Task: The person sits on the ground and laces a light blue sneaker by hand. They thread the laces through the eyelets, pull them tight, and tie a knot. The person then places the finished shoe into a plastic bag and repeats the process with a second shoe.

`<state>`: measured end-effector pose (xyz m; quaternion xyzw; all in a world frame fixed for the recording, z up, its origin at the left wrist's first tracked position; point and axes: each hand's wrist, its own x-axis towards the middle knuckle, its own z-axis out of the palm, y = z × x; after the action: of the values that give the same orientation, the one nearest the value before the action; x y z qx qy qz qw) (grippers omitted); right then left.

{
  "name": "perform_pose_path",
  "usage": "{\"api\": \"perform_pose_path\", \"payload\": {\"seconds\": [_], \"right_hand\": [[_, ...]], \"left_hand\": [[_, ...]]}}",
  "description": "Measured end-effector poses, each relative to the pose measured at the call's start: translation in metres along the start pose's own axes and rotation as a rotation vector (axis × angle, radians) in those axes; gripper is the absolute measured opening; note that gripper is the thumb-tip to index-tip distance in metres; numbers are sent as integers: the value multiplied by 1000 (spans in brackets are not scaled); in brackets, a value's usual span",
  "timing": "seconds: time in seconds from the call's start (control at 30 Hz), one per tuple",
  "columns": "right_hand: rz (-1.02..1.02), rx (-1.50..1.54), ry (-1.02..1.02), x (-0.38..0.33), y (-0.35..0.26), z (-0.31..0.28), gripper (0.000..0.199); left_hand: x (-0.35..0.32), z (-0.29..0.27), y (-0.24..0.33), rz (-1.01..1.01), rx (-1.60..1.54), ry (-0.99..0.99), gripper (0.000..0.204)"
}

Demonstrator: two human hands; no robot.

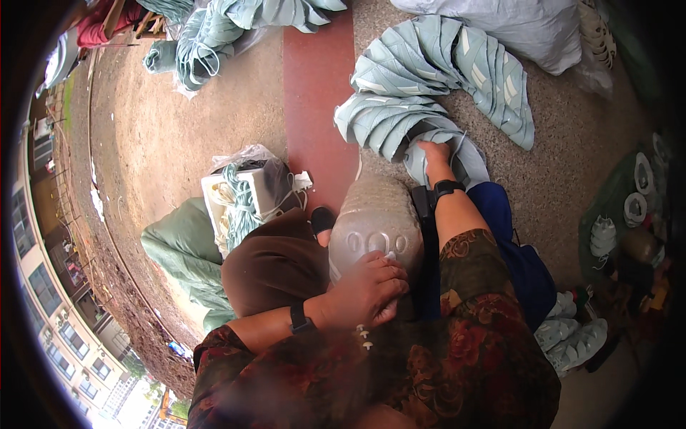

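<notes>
On the floor ahead, your hands work two things.
Your right hand (434,153) reaches the pale green fabric pieces (436,79), its grip hidden in the folds; your left hand (368,289) lies curled over a grey sole (375,214), partly covering it.

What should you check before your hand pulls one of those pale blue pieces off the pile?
1. Right hand on the fanned pile of pale blue-green fabric pieces: ok, it rests on the nearest piece.
2. Grip closed on one piece only: cannot tell, fingers partly hidden.
3. Left hand steadying the grey rounded mesh-textured form on the lap: ok.
4. White box of pale cords within reach at the left: ok.
5. Pile lying tidy: not ok, pieces overlap.
</notes>
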<state>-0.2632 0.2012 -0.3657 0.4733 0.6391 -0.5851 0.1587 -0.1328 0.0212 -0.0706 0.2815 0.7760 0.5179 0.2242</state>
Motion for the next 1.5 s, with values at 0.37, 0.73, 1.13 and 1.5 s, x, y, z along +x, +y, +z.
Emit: {"api": "perform_pose_path", "payload": {"seconds": [0.37,0.73,1.13,1.5], "right_hand": [[108,598,-395,-25,-16,25,49],[132,461,-189,7,-22,85,50],[-290,-246,113,-12,-35,104,68],[-98,433,-428,-35,-26,8,49]], "left_hand": [[0,0,-5,-10,-61,28,29],[-2,2,-10,-8,-101,17,31],[6,-3,-10,-15,-70,-54,34],[6,0,-10,-73,-59,-26,29]]}}
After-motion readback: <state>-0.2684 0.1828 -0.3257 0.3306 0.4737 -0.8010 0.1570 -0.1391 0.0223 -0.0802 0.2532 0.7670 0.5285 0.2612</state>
